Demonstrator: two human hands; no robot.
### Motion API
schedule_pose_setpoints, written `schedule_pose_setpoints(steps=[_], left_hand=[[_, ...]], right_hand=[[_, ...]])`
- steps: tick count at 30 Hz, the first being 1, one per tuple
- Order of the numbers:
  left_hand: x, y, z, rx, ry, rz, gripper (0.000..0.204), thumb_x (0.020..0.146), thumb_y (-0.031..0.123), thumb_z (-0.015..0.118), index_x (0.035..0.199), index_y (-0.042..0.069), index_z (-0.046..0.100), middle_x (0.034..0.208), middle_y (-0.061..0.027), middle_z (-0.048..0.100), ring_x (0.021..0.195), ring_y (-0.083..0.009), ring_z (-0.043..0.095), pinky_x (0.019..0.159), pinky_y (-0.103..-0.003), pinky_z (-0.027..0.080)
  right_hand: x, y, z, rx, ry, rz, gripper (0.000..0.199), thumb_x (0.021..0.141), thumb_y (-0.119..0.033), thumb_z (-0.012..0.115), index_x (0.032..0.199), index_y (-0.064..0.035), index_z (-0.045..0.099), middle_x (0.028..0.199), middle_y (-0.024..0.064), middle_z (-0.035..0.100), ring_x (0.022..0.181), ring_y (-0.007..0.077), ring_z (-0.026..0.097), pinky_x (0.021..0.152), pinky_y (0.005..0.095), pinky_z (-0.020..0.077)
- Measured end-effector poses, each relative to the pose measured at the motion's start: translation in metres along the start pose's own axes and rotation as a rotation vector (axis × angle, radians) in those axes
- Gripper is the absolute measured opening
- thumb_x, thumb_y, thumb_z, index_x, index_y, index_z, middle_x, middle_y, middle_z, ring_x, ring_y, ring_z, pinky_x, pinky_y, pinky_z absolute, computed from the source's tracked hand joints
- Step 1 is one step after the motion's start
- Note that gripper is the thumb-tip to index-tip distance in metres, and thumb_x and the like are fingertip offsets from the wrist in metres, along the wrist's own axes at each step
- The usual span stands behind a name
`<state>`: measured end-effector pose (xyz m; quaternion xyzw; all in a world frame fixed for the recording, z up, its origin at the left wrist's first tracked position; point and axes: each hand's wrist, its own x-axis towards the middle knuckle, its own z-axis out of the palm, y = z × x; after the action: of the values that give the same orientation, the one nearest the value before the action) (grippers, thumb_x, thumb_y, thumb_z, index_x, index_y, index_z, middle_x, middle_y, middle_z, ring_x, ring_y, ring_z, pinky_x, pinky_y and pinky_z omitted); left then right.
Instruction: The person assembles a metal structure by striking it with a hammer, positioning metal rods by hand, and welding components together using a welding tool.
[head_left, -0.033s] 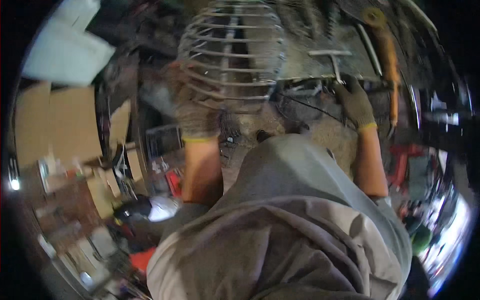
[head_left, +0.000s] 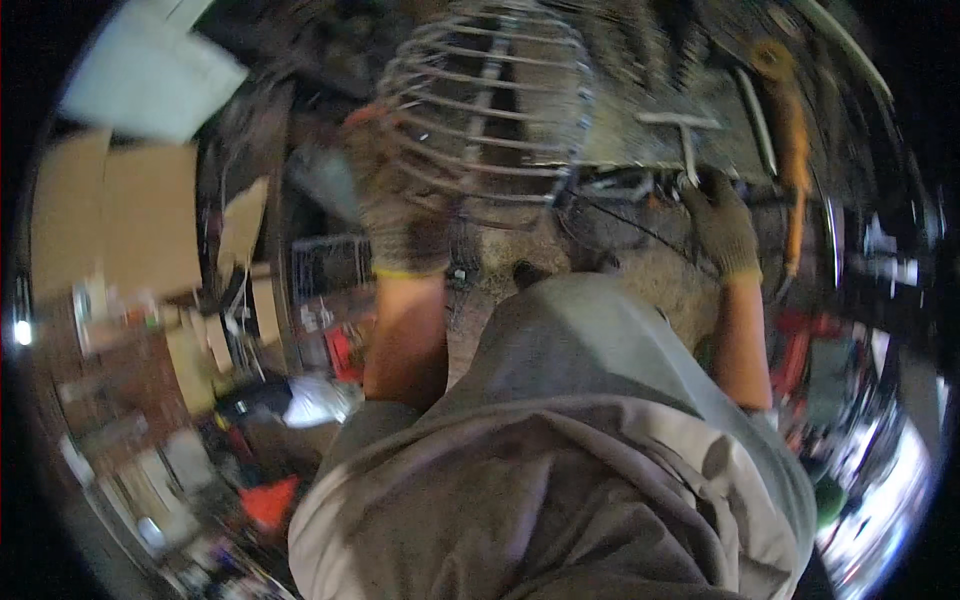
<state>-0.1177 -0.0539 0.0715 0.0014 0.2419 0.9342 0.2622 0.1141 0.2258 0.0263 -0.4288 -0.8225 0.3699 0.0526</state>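
Observation:
A rounded cage of bent metal rods [head_left: 485, 115] lies ahead of me on the work surface. My left hand [head_left: 405, 205], in a knitted glove with a yellow cuff, is at the cage's near left side. Motion smears its fingers, so their grip on the rods cannot be made out. An orange-red patch shows by the fingertips, too blurred to name. To the right, my gloved right hand [head_left: 722, 225] is closed around the lower end of a T-shaped metal bar [head_left: 688, 140]. The bar's crosspiece points away from me, over a flat metal plate [head_left: 620, 135].
A long orange-handled tool [head_left: 792, 150] lies right of the plate, beside a pale rod [head_left: 757, 120]. A thin dark cable [head_left: 625, 212] runs below the plate's near edge. Cardboard sheets [head_left: 150, 220] stand at the left, with red items [head_left: 268, 502] and clutter lower down.
The view has shifted slightly, so the cage, plate and T-shaped bar appear a little farther right. My left hand is blurred in both frames; my right hand stays on the bar.

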Motion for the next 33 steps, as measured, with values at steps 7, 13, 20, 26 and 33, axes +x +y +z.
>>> schedule_pose_setpoints(steps=[7,13,20,26,33], left_hand=[[-0.028,0.015,-0.072,-0.211,-0.41,0.102,0.037,0.107,0.035,0.056,0.128,0.005,0.063,0.118,-0.0117,0.069,0.106,-0.0254,0.07,0.09,-0.039,0.062],[-0.056,0.032,-0.085,-0.413,-0.198,0.144,0.034,0.103,0.026,0.063,0.127,0.003,0.062,0.117,-0.0146,0.07,0.1,-0.0249,0.071,0.081,-0.038,0.065],[-0.036,0.039,-0.048,-0.178,-0.446,0.221,0.044,0.108,0.033,0.051,0.136,-0.002,0.058,0.122,-0.0243,0.068,0.099,-0.0321,0.074,0.075,-0.043,0.067],[-0.011,0.059,-0.055,-0.212,-0.438,0.037,0.046,0.11,0.034,0.046,0.143,0.002,0.052,0.132,-0.0249,0.064,0.102,-0.0312,0.074,0.071,-0.042,0.067],[0.01,0.067,-0.084,-0.297,-0.504,0.065,0.05,0.112,0.038,0.039,0.149,0.006,0.046,0.148,-0.0171,0.053,0.129,-0.0306,0.06,0.104,-0.048,0.057]], right_hand=[[0.017,0.0,-0.021,-0.065,0.1,-0.343,0.056,0.098,-0.038,0.067,0.142,-0.0034,0.057,0.135,0.0223,0.065,0.126,0.0352,0.064,0.103,0.0443,0.0504],[0.036,-0.012,-0.017,-0.126,0.164,-0.603,0.051,0.095,-0.03,0.072,0.138,-0.0036,0.061,0.133,0.0205,0.066,0.117,0.0316,0.069,0.095,0.0379,0.0552],[0.007,-0.036,-0.028,0.164,0.201,-0.458,0.043,0.093,-0.021,0.073,0.131,-0.0021,0.066,0.119,0.0178,0.072,0.104,0.0269,0.072,0.091,0.0371,0.0562],[-0.019,-0.022,-0.028,0.111,0.276,-0.458,0.038,0.091,-0.019,0.074,0.125,-0.0038,0.069,0.115,0.0164,0.073,0.104,0.0278,0.072,0.091,0.0371,0.0559],[-0.047,-0.017,-0.02,0.205,0.284,-0.338,0.036,0.092,-0.02,0.074,0.123,-0.0029,0.07,0.115,0.0176,0.073,0.106,0.0286,0.072,0.091,0.0384,0.0557]])
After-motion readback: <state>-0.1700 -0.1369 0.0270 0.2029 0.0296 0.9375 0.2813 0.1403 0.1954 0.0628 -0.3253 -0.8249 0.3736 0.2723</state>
